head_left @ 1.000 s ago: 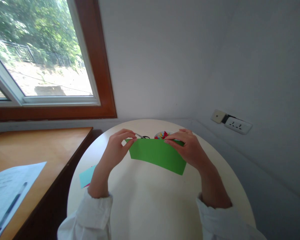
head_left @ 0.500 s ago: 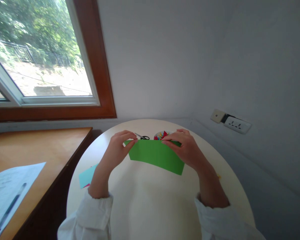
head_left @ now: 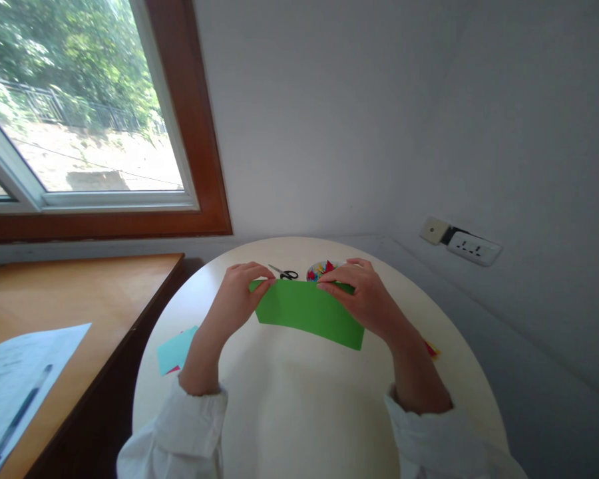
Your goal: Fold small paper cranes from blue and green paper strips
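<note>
The left hand [head_left: 238, 297] pinches the upper left edge of a green paper [head_left: 307, 307] between thumb and fingers, and the right hand [head_left: 364, 296] grips the same edge farther right. The paper spans the gap between them over the round white table [head_left: 309, 412], its lower edge slanting down to the right; whether that edge touches the tabletop cannot be told. Just beyond it lie black-handled scissors [head_left: 290, 274] and, near the right hand, a cluster of coloured pieces [head_left: 328, 268]. A light blue paper [head_left: 174, 352] lies beside the left wrist; a red and yellow piece [head_left: 433, 349] shows beside the right forearm. Farther left, a pen [head_left: 20, 416] rests on a written sheet [head_left: 44, 346].
</note>
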The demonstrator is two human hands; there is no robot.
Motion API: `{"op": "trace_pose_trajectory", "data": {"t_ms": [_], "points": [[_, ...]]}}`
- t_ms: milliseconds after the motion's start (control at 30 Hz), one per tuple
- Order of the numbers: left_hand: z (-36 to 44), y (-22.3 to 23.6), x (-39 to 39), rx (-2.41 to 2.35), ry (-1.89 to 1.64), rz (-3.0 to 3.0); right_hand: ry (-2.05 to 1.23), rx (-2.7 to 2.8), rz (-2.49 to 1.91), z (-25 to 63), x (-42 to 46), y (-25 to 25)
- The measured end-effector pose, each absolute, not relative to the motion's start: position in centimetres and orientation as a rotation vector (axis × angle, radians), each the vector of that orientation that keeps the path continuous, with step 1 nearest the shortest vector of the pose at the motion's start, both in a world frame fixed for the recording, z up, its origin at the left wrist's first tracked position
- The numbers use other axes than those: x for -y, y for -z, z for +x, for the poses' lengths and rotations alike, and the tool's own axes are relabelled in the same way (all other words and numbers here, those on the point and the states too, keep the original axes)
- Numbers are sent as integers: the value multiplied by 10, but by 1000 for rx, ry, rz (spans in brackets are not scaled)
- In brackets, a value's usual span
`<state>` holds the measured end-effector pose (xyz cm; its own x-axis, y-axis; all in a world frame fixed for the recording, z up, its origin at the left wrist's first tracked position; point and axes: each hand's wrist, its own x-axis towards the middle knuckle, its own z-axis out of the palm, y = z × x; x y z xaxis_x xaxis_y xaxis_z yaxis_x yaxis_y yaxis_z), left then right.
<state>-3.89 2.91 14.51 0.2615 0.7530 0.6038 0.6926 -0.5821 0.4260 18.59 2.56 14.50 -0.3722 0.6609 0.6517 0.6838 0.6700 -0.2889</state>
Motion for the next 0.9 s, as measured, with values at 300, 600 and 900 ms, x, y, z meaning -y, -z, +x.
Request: {"op": "trace_pose_trajectory", "data": {"t_ms": [300, 600, 900], "points": [[-32, -148, -26, -1475, -1092, 2355, 9, 2147, -1029, 182, -27, -142], [-22, -149, -22, -1481, -967, 2405, -16, 2158, -1009, 180, -28, -139], [-15, -147, -21, -1389, -912, 2375, -44, 2165, -1015, 175, -29, -137]]}}
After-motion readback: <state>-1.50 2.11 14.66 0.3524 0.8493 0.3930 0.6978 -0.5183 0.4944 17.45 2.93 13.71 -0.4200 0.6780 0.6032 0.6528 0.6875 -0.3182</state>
